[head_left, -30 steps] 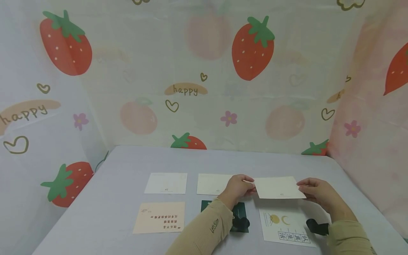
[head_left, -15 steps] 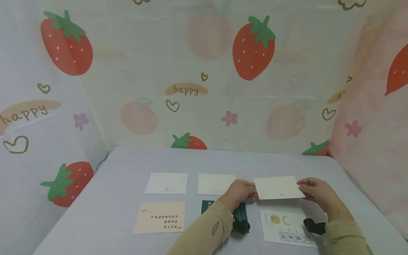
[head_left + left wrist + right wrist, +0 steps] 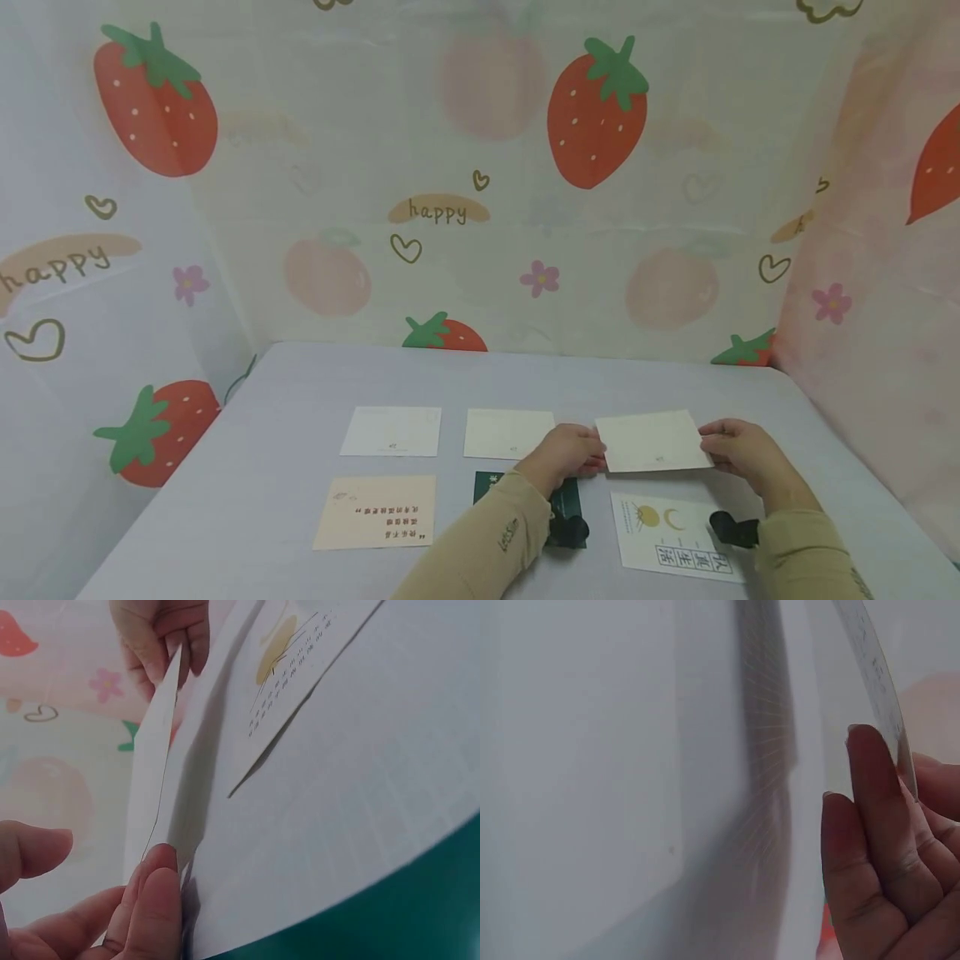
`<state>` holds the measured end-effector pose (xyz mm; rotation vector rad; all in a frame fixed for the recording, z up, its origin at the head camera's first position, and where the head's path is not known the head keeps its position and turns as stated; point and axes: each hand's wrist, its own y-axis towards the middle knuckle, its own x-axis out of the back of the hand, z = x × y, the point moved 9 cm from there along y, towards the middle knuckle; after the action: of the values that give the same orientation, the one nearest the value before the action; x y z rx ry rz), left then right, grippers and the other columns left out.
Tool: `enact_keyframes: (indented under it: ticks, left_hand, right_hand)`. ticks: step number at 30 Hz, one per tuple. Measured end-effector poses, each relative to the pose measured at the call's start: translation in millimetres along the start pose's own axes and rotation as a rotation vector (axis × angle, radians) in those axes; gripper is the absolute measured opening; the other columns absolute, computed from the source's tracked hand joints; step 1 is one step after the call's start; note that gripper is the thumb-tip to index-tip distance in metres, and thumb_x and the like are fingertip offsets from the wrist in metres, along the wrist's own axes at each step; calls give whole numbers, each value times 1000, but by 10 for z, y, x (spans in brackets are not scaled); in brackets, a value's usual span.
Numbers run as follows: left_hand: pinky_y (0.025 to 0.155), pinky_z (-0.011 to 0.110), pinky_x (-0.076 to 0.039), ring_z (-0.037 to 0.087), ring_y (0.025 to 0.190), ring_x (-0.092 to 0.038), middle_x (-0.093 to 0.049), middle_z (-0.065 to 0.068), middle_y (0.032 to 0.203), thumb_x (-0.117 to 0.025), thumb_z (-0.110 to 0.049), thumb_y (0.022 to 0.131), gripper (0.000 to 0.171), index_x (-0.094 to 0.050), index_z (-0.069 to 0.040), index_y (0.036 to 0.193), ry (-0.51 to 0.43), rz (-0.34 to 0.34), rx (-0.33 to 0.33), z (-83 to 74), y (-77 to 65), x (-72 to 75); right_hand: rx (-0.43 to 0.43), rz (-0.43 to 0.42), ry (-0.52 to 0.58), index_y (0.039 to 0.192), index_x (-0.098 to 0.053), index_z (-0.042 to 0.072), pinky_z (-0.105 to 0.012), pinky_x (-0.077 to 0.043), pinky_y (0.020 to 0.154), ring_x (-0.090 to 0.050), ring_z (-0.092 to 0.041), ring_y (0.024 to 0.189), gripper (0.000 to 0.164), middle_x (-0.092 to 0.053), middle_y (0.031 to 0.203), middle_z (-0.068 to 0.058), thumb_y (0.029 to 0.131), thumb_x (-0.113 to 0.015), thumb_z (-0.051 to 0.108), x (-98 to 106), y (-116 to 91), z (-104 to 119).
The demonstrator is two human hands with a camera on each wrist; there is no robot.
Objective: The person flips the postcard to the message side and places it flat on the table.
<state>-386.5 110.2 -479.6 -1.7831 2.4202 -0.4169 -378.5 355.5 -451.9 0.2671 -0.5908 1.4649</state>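
A cream blank-faced card [image 3: 656,442] is held above the white table, its far edge tilted up. My right hand [image 3: 746,454] pinches its right edge; in the right wrist view the card [image 3: 881,682] runs between thumb and fingers [image 3: 874,765]. At the card's left edge is my left hand [image 3: 566,454], fingers against or just beside it. In the left wrist view, its thumb [image 3: 41,851] stands apart from the card [image 3: 154,765]. Beneath lies a white card with a sun, moon and Chinese characters [image 3: 660,537]; the left forearm partly hides a dark green card [image 3: 566,500].
Two pale cards, one white [image 3: 392,432] and one cream [image 3: 502,433], lie in the back row. A peach card with Chinese text [image 3: 375,512] lies front left. Strawberry-print cloth [image 3: 450,275] walls the table [image 3: 225,517]. Black wrist devices [image 3: 570,532] sit under both wrists.
The held card has shifted slightly left and its far edge tilts up a little more. My right hand has moved slightly left with it. The left hand has dropped a little, its thumb off the card.
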Motion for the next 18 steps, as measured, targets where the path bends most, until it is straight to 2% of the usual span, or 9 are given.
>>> enact_keyframes:
  ticks: [9,18]
  left_hand:
    - [64,25,-54,15,70,-62,-61,7,80,-58,-14,87,12,-63,-4,90,12,-1,57,6,18,-25]
    - [60,23,-53,14,65,-61,-59,6,77,-58,-17,87,12,-61,-5,89,94,-29,102,-4,56,-36]
  right_hand:
    - [-72,42,40,122,-44,-14,-31,-52,69,-60,-12,76,40,-63,96,-12,88,-53,5,-27,9,-55]
    - [-93,75,70,121,-43,-16,-29,-50,66,-59,-12,72,41,-63,84,-3,87,-53,3,-64,31,-86]
